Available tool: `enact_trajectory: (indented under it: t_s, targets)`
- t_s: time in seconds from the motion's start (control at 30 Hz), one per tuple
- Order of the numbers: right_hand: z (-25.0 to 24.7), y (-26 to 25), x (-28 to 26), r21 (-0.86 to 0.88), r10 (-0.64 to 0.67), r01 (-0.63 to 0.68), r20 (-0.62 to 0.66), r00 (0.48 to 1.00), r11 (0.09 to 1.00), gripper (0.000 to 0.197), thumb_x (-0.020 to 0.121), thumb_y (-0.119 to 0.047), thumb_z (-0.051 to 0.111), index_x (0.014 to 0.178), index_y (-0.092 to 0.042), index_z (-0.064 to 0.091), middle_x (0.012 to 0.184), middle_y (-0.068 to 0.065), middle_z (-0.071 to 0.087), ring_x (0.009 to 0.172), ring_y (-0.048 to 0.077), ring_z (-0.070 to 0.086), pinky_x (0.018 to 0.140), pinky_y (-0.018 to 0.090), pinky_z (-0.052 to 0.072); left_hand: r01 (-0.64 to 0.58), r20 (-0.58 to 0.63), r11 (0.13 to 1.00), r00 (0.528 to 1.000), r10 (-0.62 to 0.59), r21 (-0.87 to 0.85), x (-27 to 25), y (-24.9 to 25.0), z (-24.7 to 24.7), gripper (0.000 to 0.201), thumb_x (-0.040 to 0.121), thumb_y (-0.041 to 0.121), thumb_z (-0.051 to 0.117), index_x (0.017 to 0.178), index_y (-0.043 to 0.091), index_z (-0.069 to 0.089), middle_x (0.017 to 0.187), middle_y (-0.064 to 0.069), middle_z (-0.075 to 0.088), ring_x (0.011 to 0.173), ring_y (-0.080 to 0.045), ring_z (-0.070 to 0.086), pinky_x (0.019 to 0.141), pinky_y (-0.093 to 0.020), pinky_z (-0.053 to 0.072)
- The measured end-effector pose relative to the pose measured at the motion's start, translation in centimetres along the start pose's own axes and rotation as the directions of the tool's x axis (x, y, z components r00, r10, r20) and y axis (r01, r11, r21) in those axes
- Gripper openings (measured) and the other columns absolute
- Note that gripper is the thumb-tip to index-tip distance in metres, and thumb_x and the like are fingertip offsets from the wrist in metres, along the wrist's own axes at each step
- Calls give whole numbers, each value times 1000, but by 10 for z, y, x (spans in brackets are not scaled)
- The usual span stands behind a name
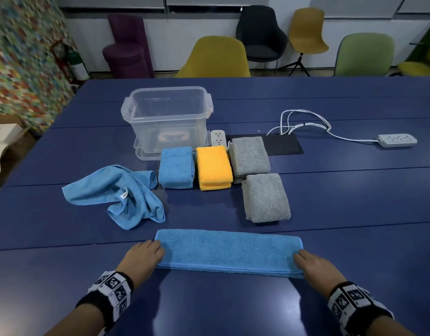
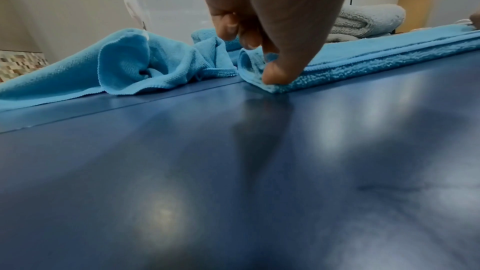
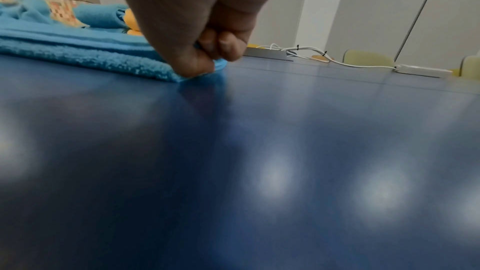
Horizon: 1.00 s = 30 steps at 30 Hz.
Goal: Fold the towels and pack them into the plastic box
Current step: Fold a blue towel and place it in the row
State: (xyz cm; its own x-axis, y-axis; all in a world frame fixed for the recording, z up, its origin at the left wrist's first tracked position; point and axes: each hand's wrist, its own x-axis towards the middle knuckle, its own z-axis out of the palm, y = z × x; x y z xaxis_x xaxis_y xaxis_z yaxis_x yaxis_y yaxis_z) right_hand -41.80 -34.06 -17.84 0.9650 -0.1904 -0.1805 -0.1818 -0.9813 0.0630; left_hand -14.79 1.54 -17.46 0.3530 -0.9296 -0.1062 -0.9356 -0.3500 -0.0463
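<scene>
A blue towel (image 1: 228,252), folded into a long strip, lies across the near part of the blue table (image 1: 354,202). My left hand (image 1: 146,254) pinches its left end (image 2: 259,69) between thumb and curled fingers. At the right end (image 3: 155,69), my right hand (image 1: 313,264) pinches the strip the same way. Further back lie a crumpled blue towel (image 1: 117,194), a folded blue towel (image 1: 176,167), a folded yellow towel (image 1: 214,167) and two folded grey towels (image 1: 249,156) (image 1: 264,197). The clear plastic box (image 1: 167,117) stands open and empty behind them.
A white power strip (image 1: 397,140) with white cables (image 1: 303,122) lies at the right back of the table. A second strip (image 1: 218,138) sits beside the box, next to a black panel (image 1: 281,144). Chairs (image 1: 214,58) stand beyond the far edge.
</scene>
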Motion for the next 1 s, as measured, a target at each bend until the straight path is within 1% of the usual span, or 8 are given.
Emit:
enact_trajectory:
  t_s: [0.17,0.27,0.37,0.53,0.63,0.73,0.87,1.0]
  targets:
    - [-5,5,-2,12,-9,8,52,999,1000,69,26,-2,74,77,-24,33,67,-7,53,49,8,46,48,17,21,-5,-50,1000,999,4,-23,-10,-2,-4,47,39,25,70,73,27,37,70,8,52,64,-12,41,56,-23,38]
    - [-30,-4,-9,109,5,17,-202,979,994,35,50,-15,40,83,-25,37,87,-3,56,72,13,38,63,23,23,57,-147,992,986,-73,-113,-16,3,-16,24,57,35,51,79,29,44,77,8,55,72,-10,34,65,-24,24]
    - [-38,-36,13,234,-18,105,-345,938,967,41,62,-21,40,102,-21,50,115,1,55,99,14,45,87,23,32,76,-236,977,964,-124,-202,15,31,-29,14,73,31,44,87,31,43,80,10,59,78,-6,39,69,-23,27]
    - [-8,-106,72,279,-3,3,-4,1000,960,58,98,-43,-1,132,-18,38,127,1,60,117,17,57,90,25,51,221,-69,918,964,-257,-330,89,110,-23,67,93,45,2,132,20,49,137,8,48,134,-17,38,108,-31,33]
    - [8,-113,77,234,42,-49,35,999,971,64,97,-51,0,149,-15,2,148,9,35,138,24,27,111,30,26,326,120,913,945,-305,-245,92,129,6,65,97,45,-7,145,23,31,142,-2,46,142,-23,22,114,-39,17]
    - [17,-93,66,220,12,-11,-5,1000,975,67,96,-56,6,149,-17,-3,157,8,6,145,22,-12,112,34,3,337,199,911,935,-294,-238,81,118,22,57,98,49,3,150,25,6,145,-8,39,141,-24,13,112,-38,1]
    - [29,-54,44,178,60,-47,-71,996,983,68,96,-57,9,149,-17,-1,157,2,-11,145,18,-12,113,33,2,402,259,883,904,-341,-240,70,86,22,57,98,49,6,136,21,38,131,-9,57,126,-23,34,112,-34,1]
    - [33,-23,26,144,127,-123,-23,992,982,66,97,-55,8,150,-16,-1,157,0,-11,145,16,-10,113,32,3,500,264,842,856,-444,-202,55,50,28,73,95,55,-4,139,9,33,137,-14,51,134,-26,26,112,-32,-2]
